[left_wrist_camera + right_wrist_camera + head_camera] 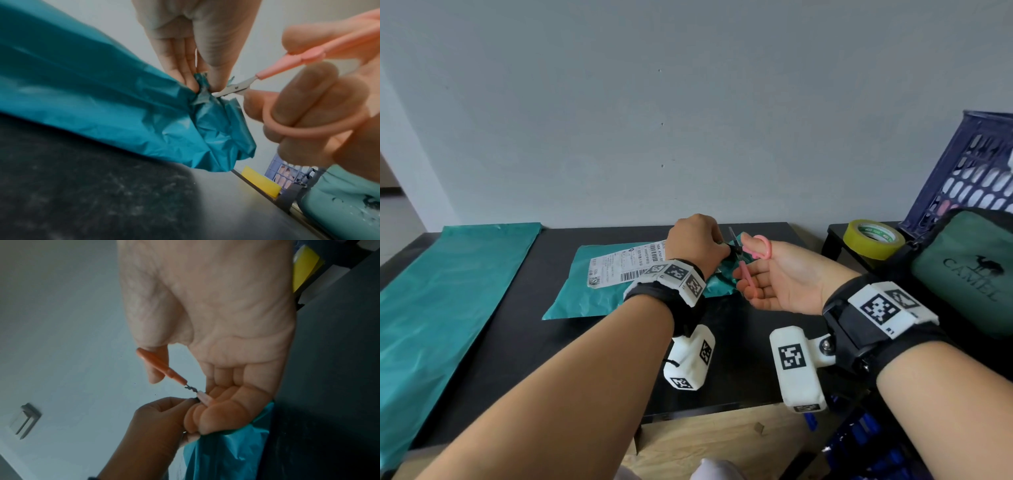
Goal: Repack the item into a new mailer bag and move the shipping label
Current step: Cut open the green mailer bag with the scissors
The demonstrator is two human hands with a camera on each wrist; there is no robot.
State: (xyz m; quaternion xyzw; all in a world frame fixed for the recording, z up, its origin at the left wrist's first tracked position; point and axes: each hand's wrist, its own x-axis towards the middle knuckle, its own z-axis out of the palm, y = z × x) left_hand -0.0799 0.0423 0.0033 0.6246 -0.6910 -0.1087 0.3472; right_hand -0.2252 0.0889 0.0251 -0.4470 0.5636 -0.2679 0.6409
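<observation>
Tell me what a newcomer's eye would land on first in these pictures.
First, the pink scissors in the right hand at the table's middle, blades at the bunched end of a teal mailer bag that the left hand pinches. Next, the white shipping label on that bag, and a flat new teal mailer bag lying to the left. At far right sits a yellow tape roll.

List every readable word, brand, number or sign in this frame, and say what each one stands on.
"CAMEL", with a camel logo above it: on the dark green pouch at the right.
"A16", partly legible, the rest uncertain: top edge of the shipping label on the teal mailer bag.
Remaining label print and barcodes: too small to read.
Print on the yellow tape roll: blurred.
Wrist marker tags: patterns only, no words.
</observation>
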